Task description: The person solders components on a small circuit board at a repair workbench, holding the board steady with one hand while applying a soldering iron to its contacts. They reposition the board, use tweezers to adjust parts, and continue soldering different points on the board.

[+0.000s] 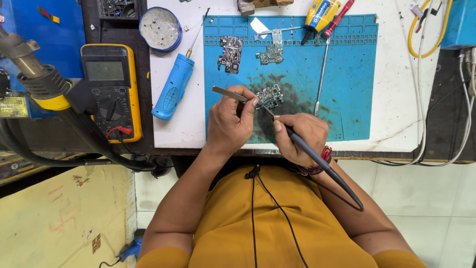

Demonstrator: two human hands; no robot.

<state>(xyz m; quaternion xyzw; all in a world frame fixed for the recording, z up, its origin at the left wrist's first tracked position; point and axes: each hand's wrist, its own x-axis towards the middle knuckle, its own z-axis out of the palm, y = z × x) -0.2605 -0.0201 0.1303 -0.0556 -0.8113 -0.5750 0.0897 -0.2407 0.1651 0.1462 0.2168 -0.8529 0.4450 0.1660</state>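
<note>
I see my left hand with fingers clamped on tweezers, pinning the circuit board at the mat's middle so it can't slide. My right hand, fingers closed round the soldering iron, angles its tip in from five o'clock; two spare boards lie at twelve o'clock

A yellow-cased meter lies at the counter's left edge; its grey rectangular screen sits at its far end, blank. Far left, a small yellow label is stuck on dark equipment. At the far edge, right of centre, lies a yellow tube with a blue label.
</note>
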